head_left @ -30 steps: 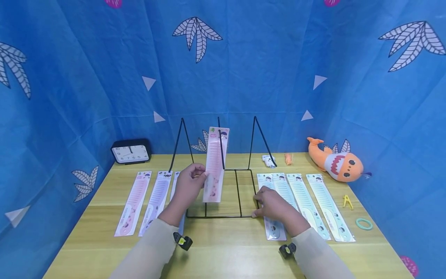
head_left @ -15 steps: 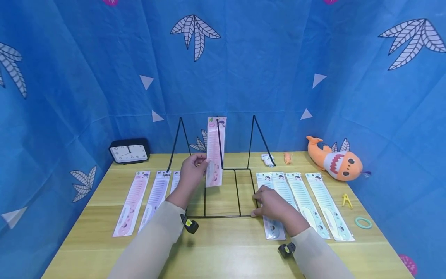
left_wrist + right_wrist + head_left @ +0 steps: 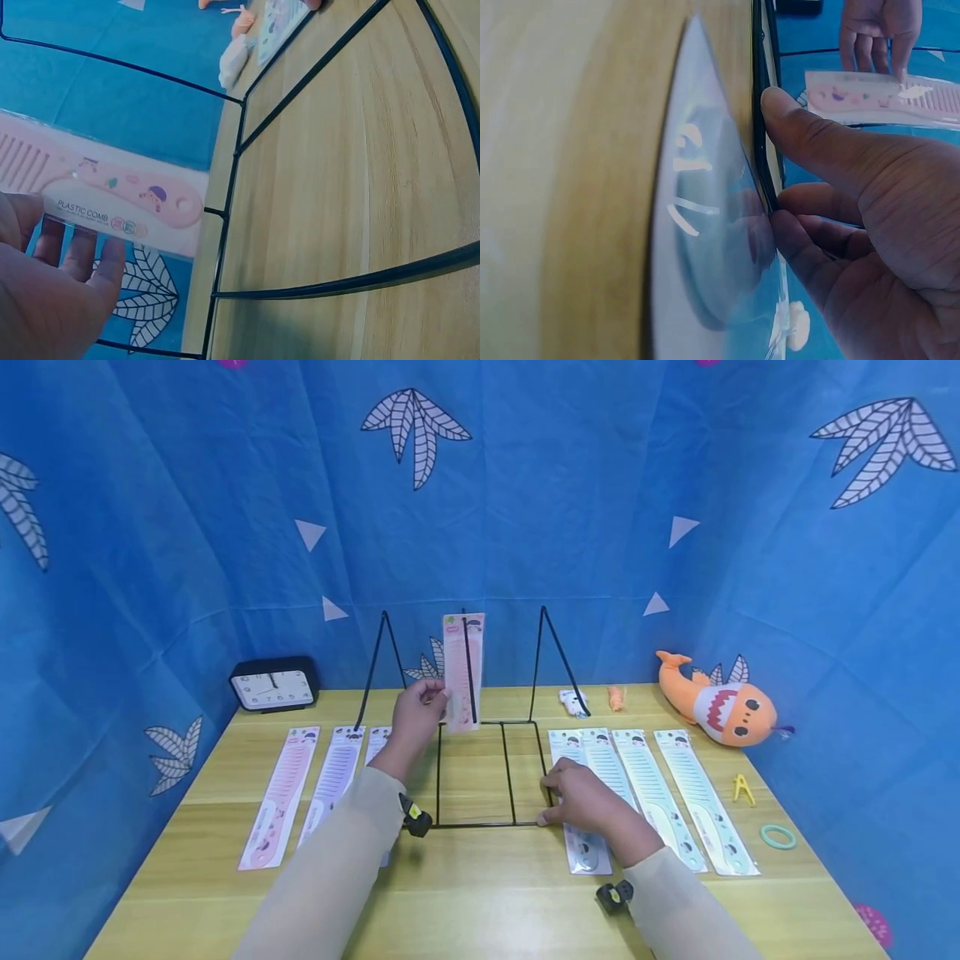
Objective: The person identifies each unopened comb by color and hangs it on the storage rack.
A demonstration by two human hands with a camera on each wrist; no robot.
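Left hand (image 3: pixel 417 717) pinches the lower part of a pink packaged comb (image 3: pixel 462 672), held upright with its long axis vertical, handle end down, against the far middle upright of the black wire rack (image 3: pixel 487 774). Right hand (image 3: pixel 581 797) pinches the rack's near right corner on the surface (image 3: pixel 480 893).

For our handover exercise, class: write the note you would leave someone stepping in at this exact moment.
Left hand pinches the pink packaged plastic comb, upright against the centre prong of the black wire rack.
Right hand grips the rack's front right corner.
Done: no comb hangs free of a hand.
Left: pink packaged combs lie flat left of the rack, pale green packaged combs to its right.
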